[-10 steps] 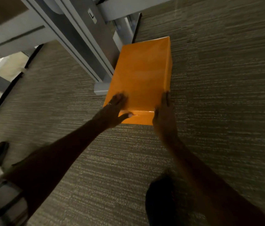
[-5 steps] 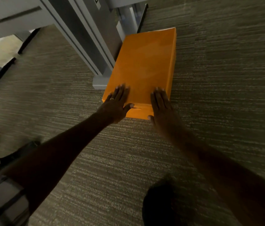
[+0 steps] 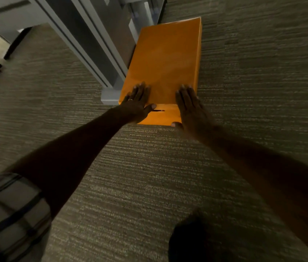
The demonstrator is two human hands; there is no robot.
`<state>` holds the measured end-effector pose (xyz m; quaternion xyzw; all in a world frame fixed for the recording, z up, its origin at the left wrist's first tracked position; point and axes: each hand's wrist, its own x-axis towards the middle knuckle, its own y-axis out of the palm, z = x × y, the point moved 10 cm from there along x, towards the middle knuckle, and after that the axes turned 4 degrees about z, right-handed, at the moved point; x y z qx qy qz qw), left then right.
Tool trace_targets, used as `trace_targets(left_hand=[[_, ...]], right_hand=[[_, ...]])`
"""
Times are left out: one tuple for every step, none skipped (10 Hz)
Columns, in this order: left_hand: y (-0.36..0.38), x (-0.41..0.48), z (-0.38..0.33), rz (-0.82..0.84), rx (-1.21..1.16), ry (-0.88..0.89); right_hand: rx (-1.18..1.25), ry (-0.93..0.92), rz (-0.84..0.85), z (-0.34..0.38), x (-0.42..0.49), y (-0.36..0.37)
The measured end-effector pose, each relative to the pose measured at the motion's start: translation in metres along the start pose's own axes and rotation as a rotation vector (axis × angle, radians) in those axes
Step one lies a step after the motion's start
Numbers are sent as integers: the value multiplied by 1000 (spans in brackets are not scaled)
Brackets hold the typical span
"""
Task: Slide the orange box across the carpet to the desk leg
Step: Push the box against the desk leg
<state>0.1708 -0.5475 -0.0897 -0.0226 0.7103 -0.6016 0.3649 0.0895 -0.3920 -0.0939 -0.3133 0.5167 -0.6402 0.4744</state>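
The orange box [image 3: 165,59] lies flat on the carpet, with its long left side against the grey desk leg [image 3: 100,52] and that leg's foot [image 3: 109,96]. My left hand [image 3: 137,103] presses flat on the near left part of the lid, thumb by a small slot in the near end. On the near right corner my right hand [image 3: 190,108] also lies flat, fingers on the lid and thumb hooked over the near end. Both hands bear on the box.
Grey-green striped carpet [image 3: 253,82] spreads to the right of and behind the box. Grey desk frame beams [image 3: 7,17] run across the top left. A dark shoe [image 3: 192,241] is at the bottom centre and a plaid sleeve [image 3: 7,214] at the bottom left.
The box has slid forward and closer alongside the desk leg. My right hand shifted from gripping the box's right side to lying flat on the lid.
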Motion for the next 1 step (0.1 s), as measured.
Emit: trace_targets(left_hand=[[-16,-3,-7,-24,-23,-24]], right_hand=[[14,-11,77,-5,5,-6]])
